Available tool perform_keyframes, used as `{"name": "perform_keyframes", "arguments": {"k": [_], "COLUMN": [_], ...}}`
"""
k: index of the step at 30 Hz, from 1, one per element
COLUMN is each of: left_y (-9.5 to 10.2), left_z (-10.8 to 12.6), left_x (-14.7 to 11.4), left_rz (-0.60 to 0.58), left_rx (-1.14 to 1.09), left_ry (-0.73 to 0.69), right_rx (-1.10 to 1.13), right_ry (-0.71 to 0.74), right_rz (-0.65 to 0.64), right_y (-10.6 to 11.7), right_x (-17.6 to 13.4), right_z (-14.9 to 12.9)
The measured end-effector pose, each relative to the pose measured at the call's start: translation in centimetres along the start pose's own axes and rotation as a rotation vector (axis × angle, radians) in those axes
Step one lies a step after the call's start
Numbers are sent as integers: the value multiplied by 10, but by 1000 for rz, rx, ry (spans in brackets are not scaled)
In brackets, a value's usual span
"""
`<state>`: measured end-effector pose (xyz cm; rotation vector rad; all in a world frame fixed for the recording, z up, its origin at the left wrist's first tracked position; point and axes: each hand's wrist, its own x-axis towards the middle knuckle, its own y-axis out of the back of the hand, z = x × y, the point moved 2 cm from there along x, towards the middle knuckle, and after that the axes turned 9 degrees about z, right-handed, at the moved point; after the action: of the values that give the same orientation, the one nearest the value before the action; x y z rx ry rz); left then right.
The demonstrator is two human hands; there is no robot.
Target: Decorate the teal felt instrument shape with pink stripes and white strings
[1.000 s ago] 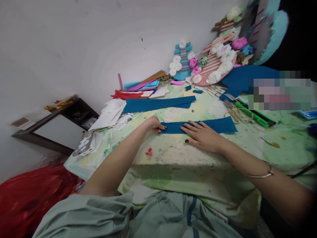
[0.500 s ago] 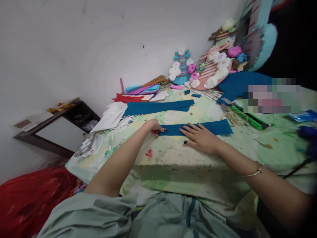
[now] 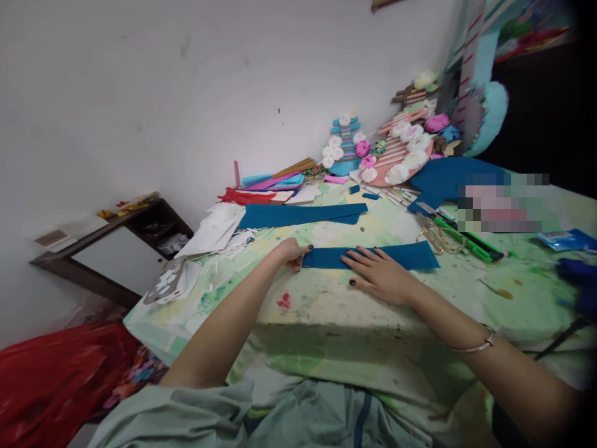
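The tabletop (image 3: 321, 305) stretches out on every side of the work, draped in a crinkly green-and-cream cloth blotched with paint, probably there to take the mess. Beyond the right grip (image 3: 387, 274) and off to its right there's a big blue cutout (image 3: 443, 174) with a curvy outline, lying flat, likely parked there for elbow room. Just past the left grip (image 3: 290, 252) sit some overlapping blue pieces (image 3: 298, 214), long and tapered, flat and out of the way. The blue strip (image 3: 325, 258) being worked on is right under the hands: long, straight-edged, matte, felt or foam, can't tell. Right grip is spread wide and flat across its middle, grasping nothing, I'd guess pressing to stop it sliding. Left grip has its thumb at the strip's left end, fingers curled in; can't tell if it's actually pinching. Right of the right grip: a slim green plastic cutter (image 3: 473, 244), then gold loop-handled scissors (image 3: 435, 236), both handy.
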<state>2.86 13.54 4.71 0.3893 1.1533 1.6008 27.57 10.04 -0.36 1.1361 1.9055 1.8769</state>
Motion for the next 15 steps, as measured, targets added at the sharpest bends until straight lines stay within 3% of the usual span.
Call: {"name": "perform_keyframes", "arguments": {"k": [4, 8, 12, 15], "left_y": [-2, -8, -12, -13], "left_z": [-18, -20, -15, -15], "left_x": [-9, -13, -11, -7], "left_rz": [203, 348, 344, 308], "left_rx": [-89, -122, -189, -298], "left_ry": [-161, -333, -414, -437], "right_rx": [20, 34, 69, 95], "right_ry": [-7, -11, -10, 19], "right_rz": [12, 26, 79, 222], "right_y": [2, 3, 9, 19], "right_x": [-2, -3, -3, -5], "right_z": [0, 1, -3, -12]}}
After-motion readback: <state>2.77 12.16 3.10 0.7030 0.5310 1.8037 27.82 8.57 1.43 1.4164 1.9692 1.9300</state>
